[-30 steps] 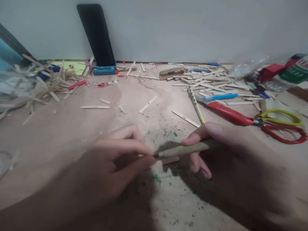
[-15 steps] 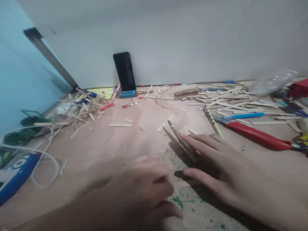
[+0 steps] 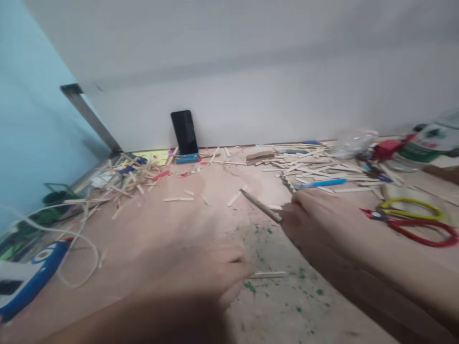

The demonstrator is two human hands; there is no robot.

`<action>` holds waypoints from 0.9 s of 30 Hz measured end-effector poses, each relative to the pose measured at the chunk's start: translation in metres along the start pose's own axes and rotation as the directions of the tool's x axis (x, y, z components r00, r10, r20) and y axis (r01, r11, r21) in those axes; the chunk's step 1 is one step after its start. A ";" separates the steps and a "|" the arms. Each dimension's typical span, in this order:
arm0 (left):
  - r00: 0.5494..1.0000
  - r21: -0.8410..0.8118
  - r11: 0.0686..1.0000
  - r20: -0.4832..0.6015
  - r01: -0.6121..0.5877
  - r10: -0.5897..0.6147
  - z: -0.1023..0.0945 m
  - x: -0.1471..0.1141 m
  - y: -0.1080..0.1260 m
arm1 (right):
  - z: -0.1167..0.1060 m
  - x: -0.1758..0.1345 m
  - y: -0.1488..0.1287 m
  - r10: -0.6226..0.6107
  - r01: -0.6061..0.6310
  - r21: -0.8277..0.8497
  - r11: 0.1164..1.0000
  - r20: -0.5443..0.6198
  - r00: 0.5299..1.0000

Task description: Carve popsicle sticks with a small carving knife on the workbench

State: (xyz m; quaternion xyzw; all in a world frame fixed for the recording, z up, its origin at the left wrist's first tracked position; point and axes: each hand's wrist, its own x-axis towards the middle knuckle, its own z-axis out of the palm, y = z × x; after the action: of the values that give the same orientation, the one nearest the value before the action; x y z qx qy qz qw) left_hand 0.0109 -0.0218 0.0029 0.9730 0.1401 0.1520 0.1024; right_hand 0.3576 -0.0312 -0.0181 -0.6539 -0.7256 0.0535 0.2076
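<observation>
My left hand, blurred by motion, is closed at the lower middle of the head view. A craft stick juts rightward from its fingertips. To the right, my right hand is closed low over the table, its fingertips turned away from view, so what they grip cannot be made out. Beside its knuckles the dotted pencil runs in behind the fingers. Another narrow wooden stick points up and left from the edge of this hand. Scissors with yellow and red handles lie right of the wrist, partly covered.
Loose craft sticks are heaped at the back right, with a blue pen before them. A phone leans on the back wall. At left lie more sticks, a white cord and a blue-and-white object. A bottle lies far right.
My right hand has gone from spread fingers to closed, moving right off the narrow stick towards the pencil. The view has shifted, showing the scissors' handles and bottle. My left hand stays closed.
</observation>
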 end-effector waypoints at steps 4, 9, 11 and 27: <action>0.996 0.001 0.998 -0.076 -0.055 0.055 -0.006 0.012 0.005 | -0.023 0.007 0.004 0.040 -0.014 -0.162 0.987 0.160 0.986; 0.962 0.235 0.947 -0.116 -0.217 0.249 -0.006 0.033 0.001 | -0.038 0.028 -0.003 0.083 -0.045 -0.196 0.980 0.189 0.979; 0.933 0.318 0.898 -0.093 -0.303 0.348 0.000 0.042 -0.003 | -0.039 0.038 -0.003 0.118 -0.085 -0.164 0.983 0.201 0.972; 0.985 0.197 0.971 -0.083 -0.133 0.152 0.019 0.055 -0.038 | -0.046 0.044 0.012 0.111 -0.217 0.856 0.470 0.186 0.976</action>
State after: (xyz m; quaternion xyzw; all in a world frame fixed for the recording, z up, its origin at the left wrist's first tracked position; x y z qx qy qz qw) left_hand 0.0576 0.0280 -0.0093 0.9773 0.0888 0.1922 -0.0095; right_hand 0.3830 0.0044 0.0302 -0.5212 -0.5420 0.4668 0.4654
